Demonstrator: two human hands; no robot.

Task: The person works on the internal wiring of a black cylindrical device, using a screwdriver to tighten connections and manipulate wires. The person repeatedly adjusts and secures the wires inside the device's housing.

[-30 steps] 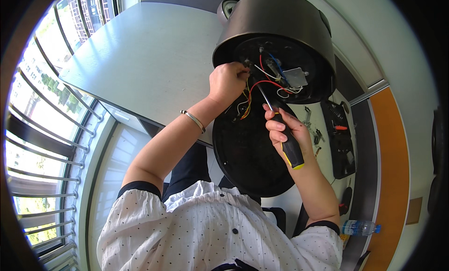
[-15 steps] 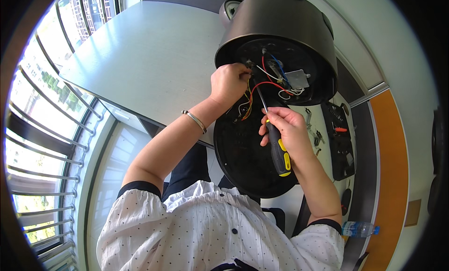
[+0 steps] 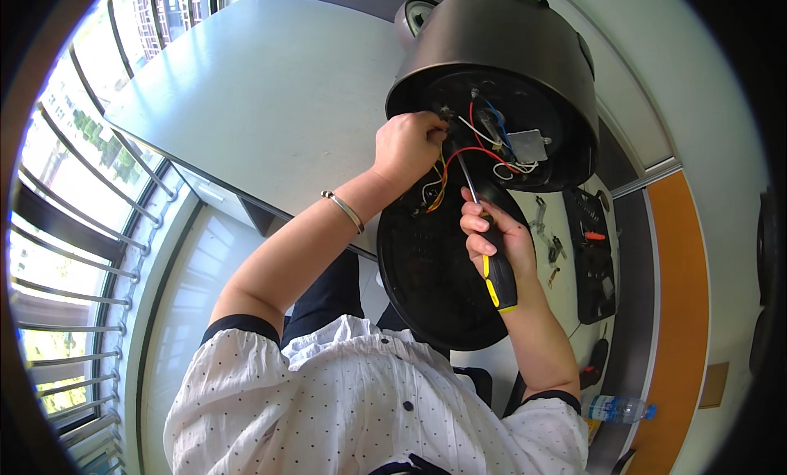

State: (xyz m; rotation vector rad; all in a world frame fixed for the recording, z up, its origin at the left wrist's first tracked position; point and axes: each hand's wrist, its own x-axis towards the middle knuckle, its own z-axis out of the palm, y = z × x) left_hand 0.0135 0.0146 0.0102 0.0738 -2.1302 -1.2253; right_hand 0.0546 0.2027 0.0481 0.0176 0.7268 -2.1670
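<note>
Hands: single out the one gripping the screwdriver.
The right hand grips the black-and-yellow screwdriver; the left hand, bangle on that forearm, is beside wires.

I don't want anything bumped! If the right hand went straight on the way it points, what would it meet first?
Probably the red wire, which crosses ahead of the right hand and its screwdriver, though the depth is hard to tell.

L hand (image 3: 406,151) is fwd, fingertips (image 3: 439,124) together, forearm (image 3: 299,247) angled up-R; R hand (image 3: 504,237) is lower, fingers (image 3: 476,223) curled.
</note>
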